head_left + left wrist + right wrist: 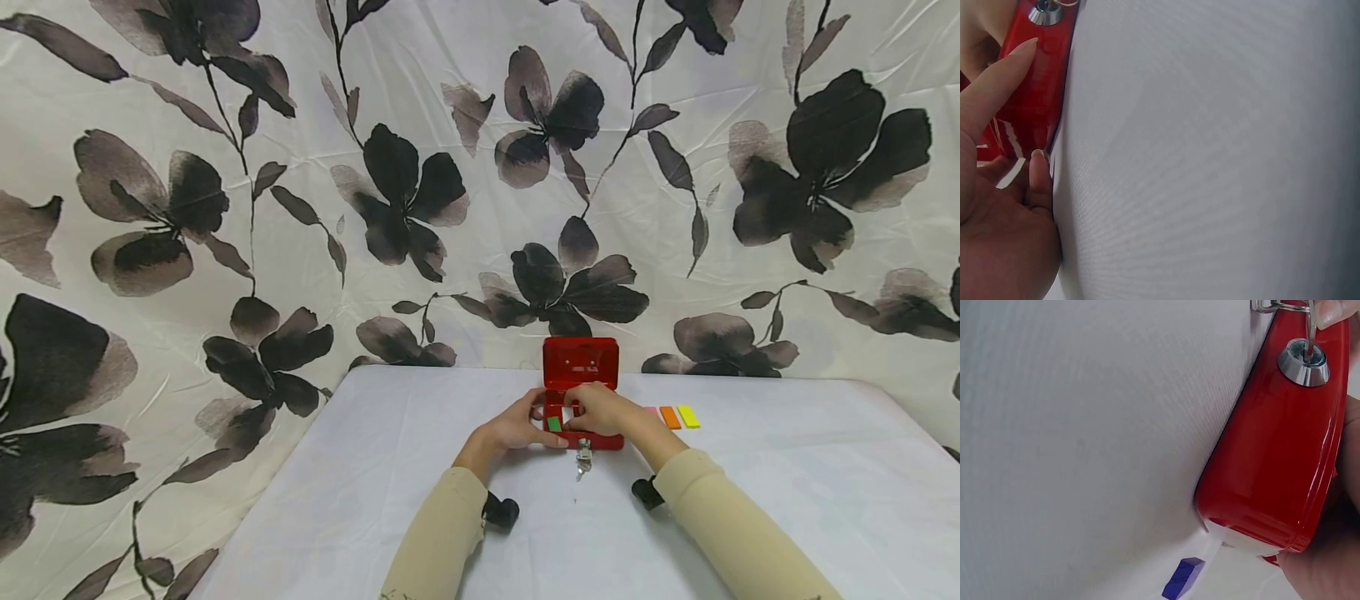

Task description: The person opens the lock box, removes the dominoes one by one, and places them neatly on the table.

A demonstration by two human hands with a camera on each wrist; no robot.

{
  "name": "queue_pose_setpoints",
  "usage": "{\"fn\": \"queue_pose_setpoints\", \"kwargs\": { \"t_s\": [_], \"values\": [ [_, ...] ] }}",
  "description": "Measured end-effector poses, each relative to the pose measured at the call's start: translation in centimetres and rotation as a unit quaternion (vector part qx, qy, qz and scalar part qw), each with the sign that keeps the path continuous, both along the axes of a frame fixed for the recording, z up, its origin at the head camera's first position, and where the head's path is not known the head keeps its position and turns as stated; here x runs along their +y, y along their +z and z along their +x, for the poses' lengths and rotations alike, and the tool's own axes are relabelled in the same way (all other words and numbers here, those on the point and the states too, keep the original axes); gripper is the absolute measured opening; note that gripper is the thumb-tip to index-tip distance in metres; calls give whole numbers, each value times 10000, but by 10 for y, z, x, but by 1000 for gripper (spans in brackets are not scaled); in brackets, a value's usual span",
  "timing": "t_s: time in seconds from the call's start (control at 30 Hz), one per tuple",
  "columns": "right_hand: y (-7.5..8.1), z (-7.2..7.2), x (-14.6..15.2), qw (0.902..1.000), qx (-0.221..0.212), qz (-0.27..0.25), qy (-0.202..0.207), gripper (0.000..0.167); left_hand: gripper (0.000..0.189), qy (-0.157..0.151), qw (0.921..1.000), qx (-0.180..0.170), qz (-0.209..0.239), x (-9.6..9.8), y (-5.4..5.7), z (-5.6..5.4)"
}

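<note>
A red cash box (581,442) stands on the table with its lid (581,362) raised at the back. My left hand (517,423) grips its left side, thumb along the front wall and the other fingers round the corner. My right hand (600,407) reaches over the right side into the box, fingers bent down; I cannot tell what they hold. A small green piece (554,423) lies inside at the left. Keys (582,461) hang from the front lock (1305,362), one of them inserted.
Right of the box lie an orange strip (670,417), a yellow strip (688,416) and a pink piece (651,410) partly hidden by my right forearm. The right wrist view shows a purple block (1184,578) beside the box. Floral cloth (420,317) hangs behind the white table (390,450).
</note>
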State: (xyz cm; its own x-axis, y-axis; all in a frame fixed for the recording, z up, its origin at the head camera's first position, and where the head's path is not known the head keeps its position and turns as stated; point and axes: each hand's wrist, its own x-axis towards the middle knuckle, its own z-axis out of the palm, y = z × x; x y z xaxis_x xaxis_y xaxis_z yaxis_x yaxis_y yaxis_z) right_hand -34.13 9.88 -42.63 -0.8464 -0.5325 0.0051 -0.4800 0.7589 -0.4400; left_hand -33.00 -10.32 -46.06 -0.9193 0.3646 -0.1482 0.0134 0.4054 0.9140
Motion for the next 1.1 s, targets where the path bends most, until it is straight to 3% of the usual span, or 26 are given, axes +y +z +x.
{"fn": "queue_pose_setpoints", "kwargs": {
  "t_s": [0.23, 0.63, 1.1],
  "values": [
    [1, 0, 4, 9999, 54, -37, 152, 30, 94, -21, 10000, -8, -9, 0, 0, -1],
    [7, 2, 17, 9969, 330, -591, 397, 28, 90, -45, 10000, -35, -57, 0, 1, -3],
    [14, 14, 26, 9963, 390, -752, 134, 29, 87, -26, 10000, -16, -11, 0, 0, -3]
  ]
}}
